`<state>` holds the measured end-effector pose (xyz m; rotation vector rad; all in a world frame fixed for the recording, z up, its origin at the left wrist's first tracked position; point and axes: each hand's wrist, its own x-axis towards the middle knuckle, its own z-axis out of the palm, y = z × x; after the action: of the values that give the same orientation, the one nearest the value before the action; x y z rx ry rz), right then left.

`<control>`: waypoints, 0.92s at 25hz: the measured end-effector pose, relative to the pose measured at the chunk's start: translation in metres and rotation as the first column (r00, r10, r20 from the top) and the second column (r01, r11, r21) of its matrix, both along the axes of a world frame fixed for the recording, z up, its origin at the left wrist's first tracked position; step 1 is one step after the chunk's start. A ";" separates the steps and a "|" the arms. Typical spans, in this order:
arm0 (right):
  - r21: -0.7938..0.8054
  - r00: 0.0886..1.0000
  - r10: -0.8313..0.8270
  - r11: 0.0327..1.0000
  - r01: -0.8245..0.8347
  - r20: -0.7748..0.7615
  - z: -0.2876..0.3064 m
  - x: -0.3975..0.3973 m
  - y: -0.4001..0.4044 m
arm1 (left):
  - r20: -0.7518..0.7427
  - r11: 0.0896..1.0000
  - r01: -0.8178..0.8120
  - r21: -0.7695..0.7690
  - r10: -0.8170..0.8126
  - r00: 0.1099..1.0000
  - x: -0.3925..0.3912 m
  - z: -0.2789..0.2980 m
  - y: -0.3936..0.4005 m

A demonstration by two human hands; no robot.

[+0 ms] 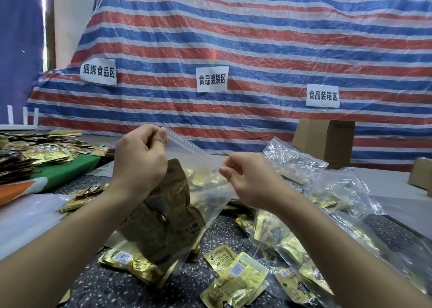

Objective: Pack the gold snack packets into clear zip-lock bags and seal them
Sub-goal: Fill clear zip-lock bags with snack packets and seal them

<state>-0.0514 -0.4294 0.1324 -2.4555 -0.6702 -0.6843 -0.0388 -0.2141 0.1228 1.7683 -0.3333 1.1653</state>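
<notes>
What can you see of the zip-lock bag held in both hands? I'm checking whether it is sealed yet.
The zip-lock bag is clear, thin plastic, held up above the speckled table. The left hand pinches one end of its zip strip, the right hand the other, so the strip runs taut between them, sloping down to the right. Gold snack packets fill its hanging lower part. Whether the zip is fully closed cannot be told.

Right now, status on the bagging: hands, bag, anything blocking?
Left hand and right hand each pinch the zip strip of the clear bag. Gold packets inside; seal state unclear. Loose packets on table below, nothing blocking.
</notes>
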 end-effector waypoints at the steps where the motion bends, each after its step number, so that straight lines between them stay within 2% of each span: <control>1: -0.011 1.000 -0.002 1.000 0.002 0.007 -0.001 0.001 -0.002 | 0.005 1.000 -0.003 0.002 0.003 1.000 0.000 0.001 0.001; 6: -0.046 0.999 0.044 0.998 -0.043 0.023 -0.001 0.000 -0.006 | 0.016 1.000 -0.013 0.005 0.013 1.000 -0.002 0.002 0.001; 13: -0.065 0.991 0.106 0.992 -0.111 -0.078 -0.001 -0.007 -0.017 | 0.022 0.999 -0.053 0.001 0.053 0.998 -0.002 0.002 0.005; 19: -0.179 0.997 0.070 0.981 -0.075 -0.034 -0.001 -0.007 -0.016 | 0.018 0.999 -0.042 0.001 0.042 0.999 0.000 -0.003 0.004; 23: -0.234 0.996 0.016 0.971 -0.036 -0.087 -0.003 -0.007 -0.020 | -0.017 0.999 0.039 -0.026 -0.040 0.999 0.000 -0.007 -0.005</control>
<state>-0.0584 -0.4493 0.1293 -2.6699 -0.7886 -0.5114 -0.0386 -0.2193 0.1154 1.7413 -0.3399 1.1210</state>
